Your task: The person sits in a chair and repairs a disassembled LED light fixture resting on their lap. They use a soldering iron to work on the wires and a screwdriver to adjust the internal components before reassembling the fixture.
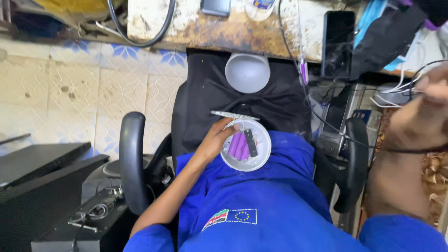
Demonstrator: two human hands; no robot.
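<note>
Right hand (431, 100) pinching white wires (396, 88); left hand (215, 140) gripping one white round housing (246, 145), three purple cells (238, 146) inside

A small electronics repair workshop: a stained, worn wooden workbench (242, 30) carries tangled white and black wires (396, 86) and a black smartphone (338, 44); black equipment cases (37, 186) crowd the patterned tile floor (70, 93).

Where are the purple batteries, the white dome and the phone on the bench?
purple batteries (239, 145), head view, middle of the pack inside the open white lamp shell.
white dome (247, 72), head view, centre of its rounded top.
phone (338, 44), head view, middle of its dark screen.
</note>
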